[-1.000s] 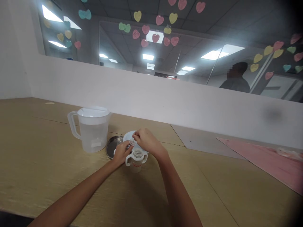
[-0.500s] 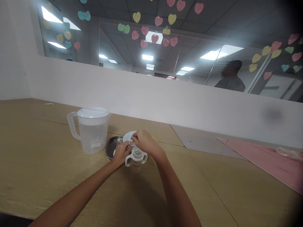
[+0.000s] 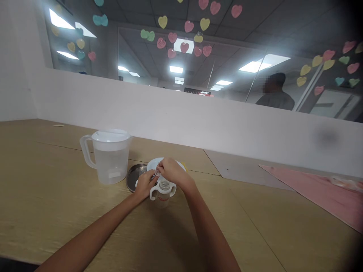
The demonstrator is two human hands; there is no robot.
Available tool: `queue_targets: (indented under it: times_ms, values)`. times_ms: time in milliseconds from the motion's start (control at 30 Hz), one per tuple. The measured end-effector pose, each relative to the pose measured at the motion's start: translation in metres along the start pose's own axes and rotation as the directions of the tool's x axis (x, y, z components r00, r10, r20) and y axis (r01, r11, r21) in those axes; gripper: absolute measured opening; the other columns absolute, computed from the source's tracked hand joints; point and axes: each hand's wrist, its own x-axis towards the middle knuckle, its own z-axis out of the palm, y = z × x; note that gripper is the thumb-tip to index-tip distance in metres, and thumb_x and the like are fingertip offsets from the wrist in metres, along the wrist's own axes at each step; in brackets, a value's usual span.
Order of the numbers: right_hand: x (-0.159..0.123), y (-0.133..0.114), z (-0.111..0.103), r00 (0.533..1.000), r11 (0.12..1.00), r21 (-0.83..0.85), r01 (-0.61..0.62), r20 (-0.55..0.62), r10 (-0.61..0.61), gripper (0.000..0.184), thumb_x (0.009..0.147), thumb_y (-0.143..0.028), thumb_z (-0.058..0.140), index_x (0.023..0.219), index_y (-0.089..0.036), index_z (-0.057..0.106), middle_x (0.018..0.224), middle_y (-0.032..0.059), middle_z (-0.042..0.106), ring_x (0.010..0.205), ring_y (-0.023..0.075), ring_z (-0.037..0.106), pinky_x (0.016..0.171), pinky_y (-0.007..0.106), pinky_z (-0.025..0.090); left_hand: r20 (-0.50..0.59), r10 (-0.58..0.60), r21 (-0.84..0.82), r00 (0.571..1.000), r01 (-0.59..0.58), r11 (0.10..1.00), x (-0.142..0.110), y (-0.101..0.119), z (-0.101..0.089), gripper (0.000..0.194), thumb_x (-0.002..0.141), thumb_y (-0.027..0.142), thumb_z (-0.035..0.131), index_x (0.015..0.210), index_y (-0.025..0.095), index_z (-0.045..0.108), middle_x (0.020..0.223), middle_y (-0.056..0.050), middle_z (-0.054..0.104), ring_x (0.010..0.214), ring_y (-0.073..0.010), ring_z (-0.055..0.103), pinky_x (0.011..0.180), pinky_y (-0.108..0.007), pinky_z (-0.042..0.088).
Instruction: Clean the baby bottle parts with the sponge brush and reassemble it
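Note:
My left hand point(image 3: 144, 185) is closed, thumb and fingers pinching a small translucent ring-shaped bottle part point(image 3: 157, 172). From the right, my right hand point(image 3: 169, 169) bends over the same part with its fingertips pressed together on it. Just in front of my hands a clear baby bottle point(image 3: 162, 198) stands upright on the table, its threaded mouth uncovered. A white two-handled holder point(image 3: 152, 193) is fitted around its neck. Behind my fingers lie a round metal dish point(image 3: 131, 181) and a white plate point(image 3: 153, 162), both partly hidden by my hands.
A lidded plastic pitcher point(image 3: 111, 160) holding clear liquid stands to the left on the wooden table point(image 3: 70, 196). On the right lies a pink cloth point(image 3: 317, 189) with a plastic packet point(image 3: 346, 184) on it. A person point(image 3: 276, 94) shows behind the glass above the white wall.
My right hand and wrist have shifted slightly down and to the left, uncovering more of the plate. Both hands keep hold of the ring-shaped part; the bottle stays put.

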Motion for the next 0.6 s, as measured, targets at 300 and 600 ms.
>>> queue_targets:
  times_ms: [300, 600]
  values:
    - [0.0028, 0.0054, 0.0061, 1.000, 1.000, 0.002, -0.012, 0.020, 0.012, 0.023, 0.078, -0.017, 0.045, 0.072, -0.010, 0.067, 0.060, -0.0003, 0.050, 0.053, 0.0077, 0.031, 0.049, 0.021, 0.022, -0.001, -0.007, -0.020, 1.000, 0.007, 1.000, -0.0010, 0.0029, -0.0010, 0.034, 0.085, 0.040, 0.040, 0.076, 0.015, 0.061, 0.076, -0.005, 0.065, 0.069, -0.0181, 0.056, 0.062, -0.026, 0.035]
    - [0.0021, 0.0053, 0.0033, 0.998, 1.000, -0.009, 0.005, 0.070, -0.005, 0.019, 0.078, -0.017, 0.048, 0.072, -0.012, 0.066, 0.063, -0.0006, 0.050, 0.055, 0.0080, 0.033, 0.051, 0.021, 0.023, -0.002, -0.018, -0.054, 1.000, 0.018, 0.998, -0.0010, 0.0034, -0.0017, 0.033, 0.084, 0.040, 0.040, 0.078, 0.015, 0.062, 0.077, -0.005, 0.066, 0.070, -0.0183, 0.057, 0.063, -0.027, 0.036]
